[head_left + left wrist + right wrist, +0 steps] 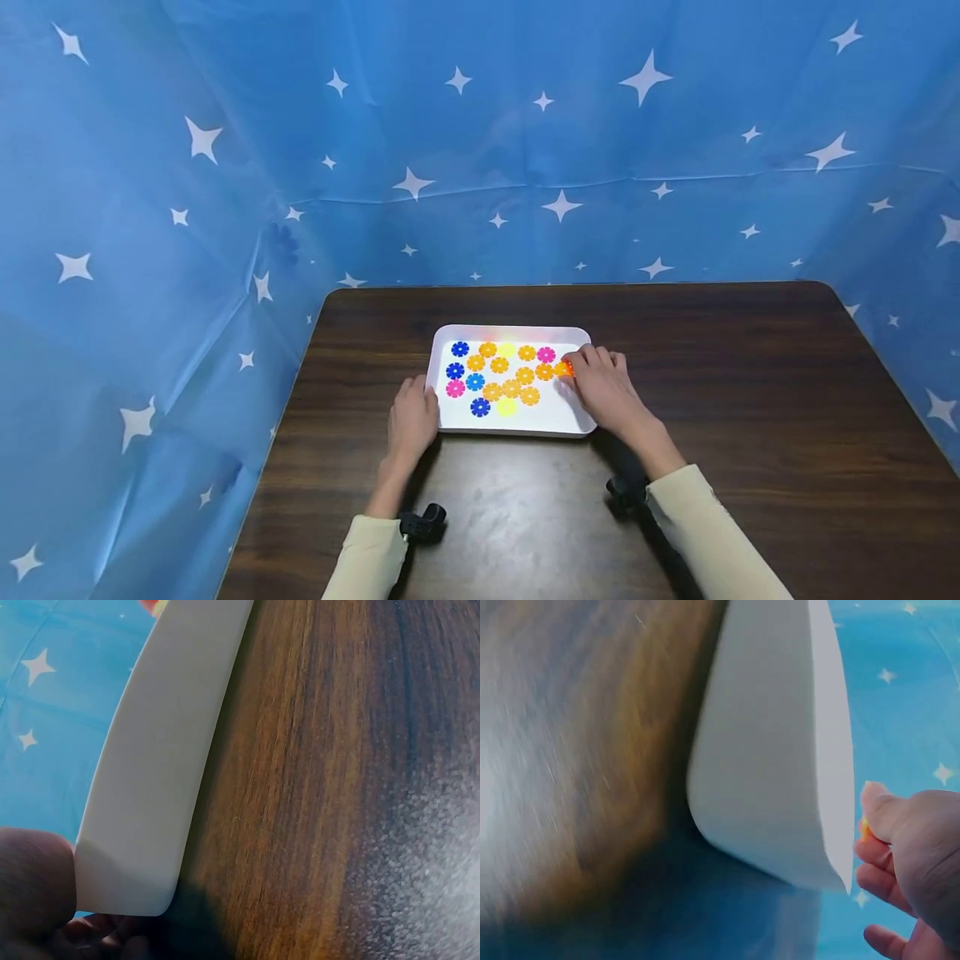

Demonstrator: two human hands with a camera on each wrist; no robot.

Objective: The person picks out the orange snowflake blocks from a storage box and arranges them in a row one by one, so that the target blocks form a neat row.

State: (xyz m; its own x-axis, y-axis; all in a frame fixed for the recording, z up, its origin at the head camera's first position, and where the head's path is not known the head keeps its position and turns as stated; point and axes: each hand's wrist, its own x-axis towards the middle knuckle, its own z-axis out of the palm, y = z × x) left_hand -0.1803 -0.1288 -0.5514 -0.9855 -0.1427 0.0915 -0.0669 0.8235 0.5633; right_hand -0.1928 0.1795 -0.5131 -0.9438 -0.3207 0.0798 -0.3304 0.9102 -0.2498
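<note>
A white tray [555,419] lies on the table, holding several notched plastic flower-shaped discs, mostly orange [511,388], with some blue [480,407], pink [455,388] and pale yellow [506,407]. My left hand [413,417] grips the tray's left wall near the front corner; in the left wrist view its thumb [36,881] presses that wall. Over the right side of the tray, my right hand [606,392] pinches an orange disc [564,368] between thumb and fingers. The right wrist view shows only a sliver of this disc [865,829] beyond the tray wall.
The dark wooden table [750,417] extends around the tray on every side. A blue curtain [487,242] with white stars hangs behind it and at both sides. Each wrist wears a black camera, the left one [423,525] near the tray's front.
</note>
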